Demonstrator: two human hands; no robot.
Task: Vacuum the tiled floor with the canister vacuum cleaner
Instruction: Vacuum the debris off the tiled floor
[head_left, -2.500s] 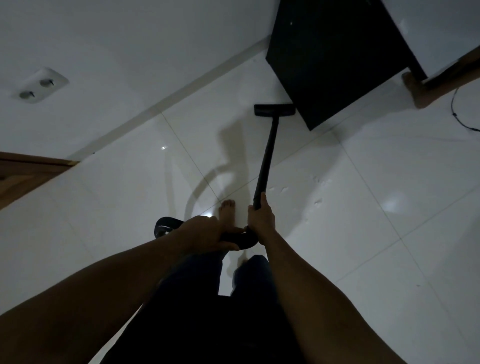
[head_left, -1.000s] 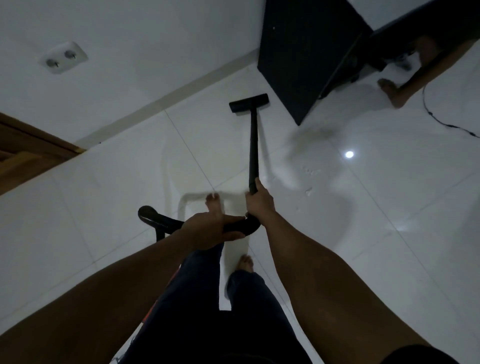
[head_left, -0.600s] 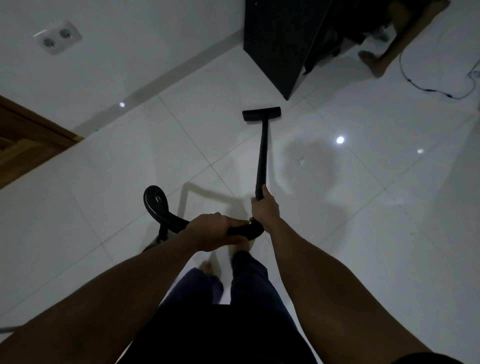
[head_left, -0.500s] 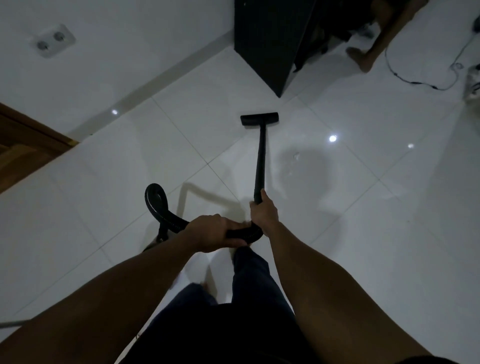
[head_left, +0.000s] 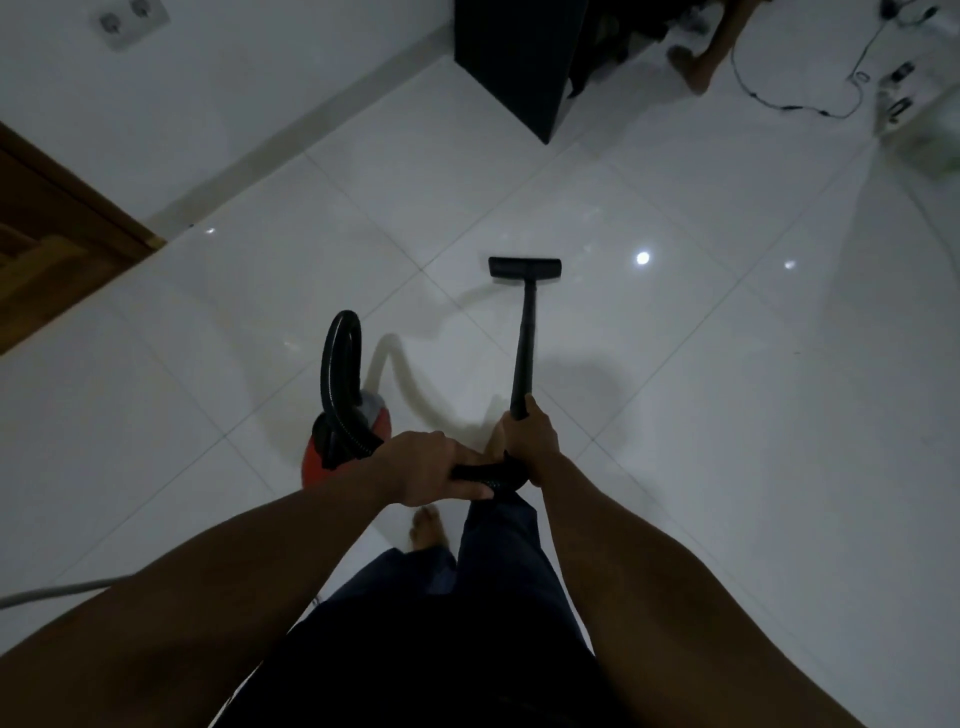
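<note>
While left hand (head_left: 426, 467) grips the hose (head_left: 329, 374) and right hand (head_left: 530, 441) the wand (head_left: 525, 343), a cabinet (head_left: 509, 57) stands ahead.

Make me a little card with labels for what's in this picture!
floor: white glossy tiles
left hand: grips the hose
right hand: grips the wand
nozzle: on the floor, ahead of the feet
canister: red, on the floor, left of the wand
cabinet: black, far end, by the wall
</note>
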